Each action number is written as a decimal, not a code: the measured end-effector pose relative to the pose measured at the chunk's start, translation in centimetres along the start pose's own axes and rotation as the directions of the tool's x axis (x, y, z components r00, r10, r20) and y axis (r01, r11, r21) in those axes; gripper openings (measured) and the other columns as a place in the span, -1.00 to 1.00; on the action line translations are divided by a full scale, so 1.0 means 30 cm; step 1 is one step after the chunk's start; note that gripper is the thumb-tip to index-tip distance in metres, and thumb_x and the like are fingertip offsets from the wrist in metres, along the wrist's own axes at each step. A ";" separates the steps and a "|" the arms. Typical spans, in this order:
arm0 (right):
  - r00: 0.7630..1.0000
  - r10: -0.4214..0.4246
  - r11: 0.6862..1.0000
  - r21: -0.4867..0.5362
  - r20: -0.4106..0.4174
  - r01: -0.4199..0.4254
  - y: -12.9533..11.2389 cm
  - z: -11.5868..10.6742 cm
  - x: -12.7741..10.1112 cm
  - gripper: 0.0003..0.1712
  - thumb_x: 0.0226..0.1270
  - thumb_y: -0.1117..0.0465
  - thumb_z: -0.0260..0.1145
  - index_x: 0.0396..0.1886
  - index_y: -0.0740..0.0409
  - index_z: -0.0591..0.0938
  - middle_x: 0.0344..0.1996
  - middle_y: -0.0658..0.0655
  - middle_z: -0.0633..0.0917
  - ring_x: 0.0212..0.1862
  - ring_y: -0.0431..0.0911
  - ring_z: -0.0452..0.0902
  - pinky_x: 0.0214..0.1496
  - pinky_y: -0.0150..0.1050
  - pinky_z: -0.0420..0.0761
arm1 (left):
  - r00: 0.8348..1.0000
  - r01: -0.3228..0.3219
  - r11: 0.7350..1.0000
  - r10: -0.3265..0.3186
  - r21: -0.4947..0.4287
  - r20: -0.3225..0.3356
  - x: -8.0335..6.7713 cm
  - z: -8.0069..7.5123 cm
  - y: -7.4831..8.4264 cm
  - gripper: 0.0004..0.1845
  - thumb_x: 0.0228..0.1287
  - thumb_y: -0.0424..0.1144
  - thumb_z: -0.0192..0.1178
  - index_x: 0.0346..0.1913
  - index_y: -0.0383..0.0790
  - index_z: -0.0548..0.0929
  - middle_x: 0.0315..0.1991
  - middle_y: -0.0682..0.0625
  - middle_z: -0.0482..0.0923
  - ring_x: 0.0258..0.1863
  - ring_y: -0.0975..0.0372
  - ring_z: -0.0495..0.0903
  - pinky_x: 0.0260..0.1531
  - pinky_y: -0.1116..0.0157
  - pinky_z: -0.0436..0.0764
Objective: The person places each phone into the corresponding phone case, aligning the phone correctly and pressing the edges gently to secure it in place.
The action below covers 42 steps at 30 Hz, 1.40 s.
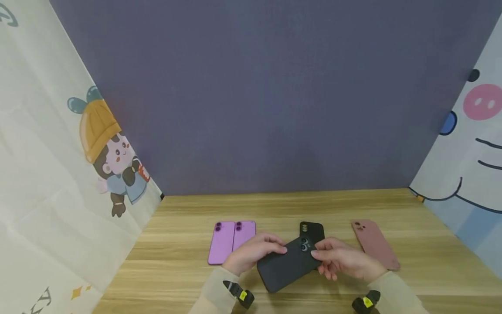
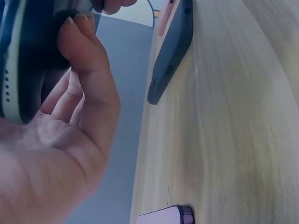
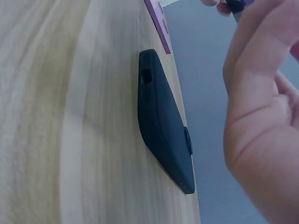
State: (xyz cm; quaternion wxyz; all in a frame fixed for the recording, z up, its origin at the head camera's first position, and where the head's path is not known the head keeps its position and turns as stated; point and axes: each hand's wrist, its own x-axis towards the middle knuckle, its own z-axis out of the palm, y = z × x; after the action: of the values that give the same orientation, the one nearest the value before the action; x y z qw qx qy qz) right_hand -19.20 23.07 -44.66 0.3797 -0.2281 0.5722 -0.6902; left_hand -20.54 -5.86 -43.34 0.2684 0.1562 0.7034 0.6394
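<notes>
Both hands hold one dark phone [image 1: 288, 264] above the tabletop [image 1: 415, 244]: the left hand [image 1: 252, 253] grips its left edge, the right hand [image 1: 345, 259] pinches its camera end. A black case [image 1: 313, 229] lies just behind it. Two purple phones [image 1: 231, 240] lie left, a pink case [image 1: 374, 244] right.

black phone [image 1: 288, 264] | tilted diagonally | lifted above table

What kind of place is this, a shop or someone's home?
Probably a small staged recording booth, not a shop: a wooden table walled by a purple backdrop and cartoon-printed sheets, with phones laid out.
</notes>
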 end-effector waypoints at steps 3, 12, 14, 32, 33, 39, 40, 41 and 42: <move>0.999 -0.034 0.999 0.008 -0.015 0.034 0.002 0.002 0.000 -0.80 0.63 0.28 0.03 -0.31 0.05 0.39 -0.45 -0.01 0.73 -0.49 -0.27 0.65 -0.47 -0.42 0.64 | 1.000 -0.004 1.000 0.004 -0.028 -0.011 0.005 -0.003 -0.005 -0.70 0.31 -0.20 0.31 0.00 -0.32 0.74 -0.24 -0.02 0.72 -0.41 0.29 0.66 -0.39 0.38 0.65; 0.989 -0.086 0.995 0.037 -0.123 0.092 0.002 0.005 0.002 -0.79 0.67 0.19 0.02 -0.25 0.06 0.52 -0.39 -0.02 0.72 -0.43 -0.25 0.62 -0.40 -0.40 0.63 | 0.991 -0.055 0.971 0.023 -0.234 -0.134 0.023 -0.021 -0.021 -0.67 0.34 -0.13 0.31 0.00 -0.33 0.69 -0.23 -0.04 0.65 -0.34 0.24 0.65 -0.32 0.30 0.70; 0.983 -0.096 0.995 0.025 -0.158 0.101 0.001 0.004 0.002 -0.78 0.67 0.17 0.03 -0.25 0.06 0.53 -0.39 -0.02 0.72 -0.43 -0.25 0.62 -0.40 -0.39 0.63 | 0.989 -0.064 0.955 0.021 -0.288 -0.148 0.027 -0.025 -0.024 -0.70 0.35 -0.15 0.31 -0.01 -0.30 0.67 -0.24 -0.04 0.65 -0.33 0.23 0.68 -0.30 0.27 0.72; 0.906 -0.209 0.975 -0.004 -0.367 0.223 -0.011 0.008 -0.004 -0.75 0.67 0.15 0.03 -0.29 0.07 0.50 -0.45 -0.03 0.74 -0.44 -0.25 0.63 -0.42 -0.42 0.62 | 0.989 -0.148 0.922 0.127 -0.357 -0.082 0.022 -0.049 -0.045 -0.84 0.37 -0.35 0.26 -0.15 -0.29 0.48 -0.30 -0.09 0.60 -0.39 0.21 0.64 -0.26 0.33 0.69; 0.903 -0.211 0.974 -0.002 -0.375 0.227 -0.011 0.008 -0.004 -0.74 0.67 0.15 0.03 -0.30 0.07 0.51 -0.45 -0.03 0.74 -0.44 -0.25 0.63 -0.42 -0.43 0.62 | 0.988 -0.151 0.926 0.130 -0.345 -0.083 0.021 -0.050 -0.045 -0.84 0.36 -0.36 0.27 -0.19 -0.28 0.47 -0.33 -0.09 0.59 -0.40 0.21 0.63 -0.26 0.33 0.69; 0.905 -0.219 0.969 0.023 -0.366 0.244 -0.008 0.011 -0.003 -0.73 0.68 0.17 0.02 -0.31 0.07 0.53 -0.45 -0.03 0.76 -0.44 -0.24 0.65 -0.42 -0.43 0.63 | 0.985 -0.163 0.936 0.137 -0.314 -0.102 0.017 -0.053 -0.049 -0.83 0.33 -0.35 0.31 -0.22 -0.28 0.48 -0.34 -0.10 0.62 -0.38 0.22 0.64 -0.26 0.34 0.68; 0.906 -0.219 0.969 0.025 -0.362 0.244 -0.007 0.011 -0.002 -0.73 0.67 0.18 0.02 -0.31 0.07 0.53 -0.45 -0.03 0.76 -0.44 -0.25 0.65 -0.42 -0.43 0.63 | 0.985 -0.164 0.936 0.137 -0.312 -0.108 0.016 -0.053 -0.049 -0.83 0.33 -0.35 0.30 -0.22 -0.29 0.49 -0.35 -0.10 0.62 -0.39 0.22 0.64 -0.26 0.33 0.68; 0.908 -0.217 0.970 0.028 -0.359 0.243 -0.006 0.011 -0.001 -0.73 0.67 0.18 0.02 -0.31 0.07 0.52 -0.45 -0.03 0.76 -0.44 -0.25 0.65 -0.42 -0.43 0.63 | 0.984 -0.168 0.937 0.139 -0.307 -0.113 0.015 -0.054 -0.049 -0.83 0.34 -0.35 0.30 -0.22 -0.29 0.49 -0.35 -0.10 0.62 -0.39 0.22 0.64 -0.26 0.33 0.69; 0.910 -0.213 0.970 0.032 -0.354 0.240 -0.005 0.011 0.000 -0.74 0.67 0.17 0.02 -0.31 0.08 0.51 -0.44 -0.02 0.76 -0.44 -0.25 0.65 -0.41 -0.42 0.63 | 0.983 -0.170 0.938 0.141 -0.302 -0.118 0.013 -0.054 -0.049 -0.84 0.34 -0.36 0.29 -0.23 -0.29 0.49 -0.35 -0.09 0.63 -0.39 0.23 0.64 -0.26 0.33 0.69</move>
State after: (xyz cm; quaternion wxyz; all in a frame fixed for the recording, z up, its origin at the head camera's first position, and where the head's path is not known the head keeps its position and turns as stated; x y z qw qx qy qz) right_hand -18.98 22.88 -44.43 0.1981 -0.1528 0.5736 -0.7800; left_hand -21.62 -7.15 -44.80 0.2048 0.1368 0.5912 0.7680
